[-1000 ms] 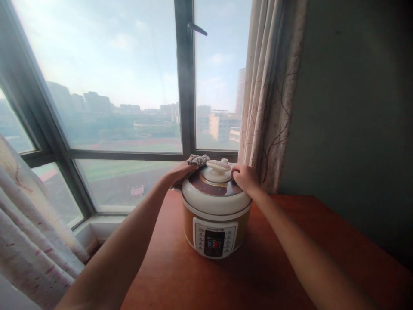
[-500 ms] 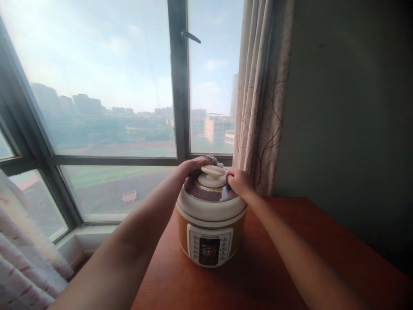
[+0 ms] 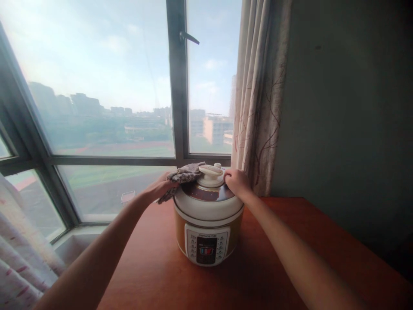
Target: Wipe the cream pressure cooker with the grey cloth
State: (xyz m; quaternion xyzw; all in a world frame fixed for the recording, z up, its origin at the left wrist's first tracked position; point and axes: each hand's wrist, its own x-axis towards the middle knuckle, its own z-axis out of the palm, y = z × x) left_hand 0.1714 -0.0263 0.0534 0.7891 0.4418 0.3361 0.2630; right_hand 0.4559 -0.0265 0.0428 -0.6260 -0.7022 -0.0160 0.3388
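Note:
A white and gold electric pressure cooker [image 3: 209,213] stands upright on the table with its lid on. My left hand [image 3: 162,187] grips a grey patterned cloth [image 3: 185,173] at the left side of the lid. Part of that cloth lies over the lid's left edge and reaches the white lid handle [image 3: 211,171]; another part hangs down beside the cooker. Curled against the right side of the lid, close to the handle, is my right hand [image 3: 237,181]. Its fingertips are hidden, so whether it holds the lid or only rests there is unclear.
The reddish-brown wooden table [image 3: 135,258] carries the cooker. Behind it rise a framed window [image 3: 112,160] with a handle and a pale curtain [image 3: 258,99]. Another curtain [image 3: 22,258] hangs at lower left, and a dark wall [image 3: 342,107] is on the right.
My left hand has moved left and toward me from behind the lid handle, bringing the cloth to the lid's left side. My right hand stays at the lid's right side.

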